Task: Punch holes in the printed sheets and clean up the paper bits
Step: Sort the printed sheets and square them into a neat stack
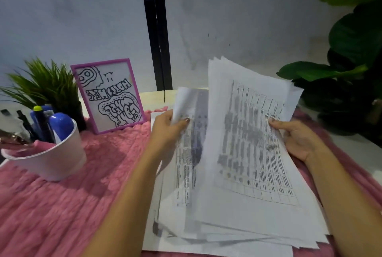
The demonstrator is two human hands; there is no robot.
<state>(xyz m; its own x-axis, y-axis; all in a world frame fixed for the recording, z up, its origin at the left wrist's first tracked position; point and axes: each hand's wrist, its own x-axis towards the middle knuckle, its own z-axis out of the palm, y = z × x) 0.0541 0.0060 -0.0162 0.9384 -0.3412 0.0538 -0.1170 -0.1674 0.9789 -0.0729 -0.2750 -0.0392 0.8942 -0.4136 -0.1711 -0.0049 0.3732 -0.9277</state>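
The printed sheets (pixel 248 153) stood tilted on the pink cloth (pixel 82 205) between the 2 hands, long axis pointing away from the person. The left hand (pixel 167 130) pinched a thin bunch; the right hand (pixel 299 141) gripped the thicker sheaf's right edge.

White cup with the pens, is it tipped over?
No, the white cup stands upright on the pink cloth with pens poking out.

Purple frame (pixel 107 95), white pen cup (pixel 55 159), plants (pixel 43 85).

Cup (pixel 51 159) left of sheets (pixel 237 174); frame (pixel 108 95) behind.
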